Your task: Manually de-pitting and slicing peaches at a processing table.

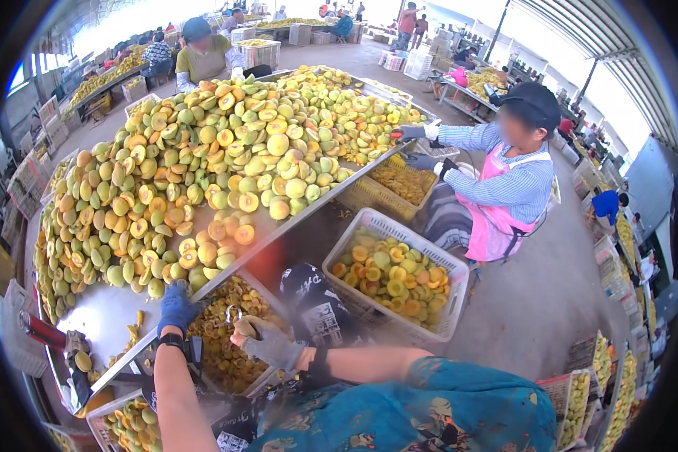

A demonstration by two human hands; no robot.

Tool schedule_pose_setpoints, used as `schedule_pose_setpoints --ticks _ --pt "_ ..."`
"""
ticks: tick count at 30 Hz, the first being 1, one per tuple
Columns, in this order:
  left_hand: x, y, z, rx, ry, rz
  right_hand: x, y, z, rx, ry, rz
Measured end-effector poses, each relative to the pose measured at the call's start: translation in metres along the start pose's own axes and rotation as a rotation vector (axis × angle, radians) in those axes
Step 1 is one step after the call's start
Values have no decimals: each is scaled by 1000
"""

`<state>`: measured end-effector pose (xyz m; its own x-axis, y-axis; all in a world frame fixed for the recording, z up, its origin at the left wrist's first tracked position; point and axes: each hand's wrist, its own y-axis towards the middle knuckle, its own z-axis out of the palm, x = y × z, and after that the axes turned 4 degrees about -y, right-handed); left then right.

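Note:
My left hand [178, 306], in a blue glove, reaches over the metal rim of the sorting table [299, 217]. Its fingertips meet the near edge of a heap of halved and whole peaches [164, 186]; whether they grip one cannot be made out. In a grey fingerless glove, my right hand [268, 342] is closed around a small pitting tool whose metal loop [233, 313] sticks up past the fingers. Below both hands is a crate of fruit scraps [226, 361], wedged between my legs and the table.
Right of my knee stands a white plastic crate [457, 277] of pitted peach halves. A co-worker [503, 164] in a pink apron sits beyond it, another person [206, 56] across the table. A red cylinder [42, 330] lies at left. Another peach crate [133, 424] sits below.

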<state>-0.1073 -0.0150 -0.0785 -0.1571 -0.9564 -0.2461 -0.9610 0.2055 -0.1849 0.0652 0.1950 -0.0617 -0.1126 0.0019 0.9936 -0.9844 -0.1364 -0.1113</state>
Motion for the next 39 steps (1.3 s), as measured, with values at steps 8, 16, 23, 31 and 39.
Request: schedule_pose_setpoints --ticks 8,16,23,31,39 --pt "6 4 10 -87 11 34 0 -3 -2 4 43 5" --pt "0 2 5 -80 -10 69 -1 -2 -4 23 46 15" --pt "-2 1 2 -71 -24 66 -7 1 -2 3 2 -18" --pt "-4 4 2 -40 -9 46 -13 3 0 -25 -50 -63" --pt "7 8 12 -85 11 67 3 -3 -1 35 -13 56"
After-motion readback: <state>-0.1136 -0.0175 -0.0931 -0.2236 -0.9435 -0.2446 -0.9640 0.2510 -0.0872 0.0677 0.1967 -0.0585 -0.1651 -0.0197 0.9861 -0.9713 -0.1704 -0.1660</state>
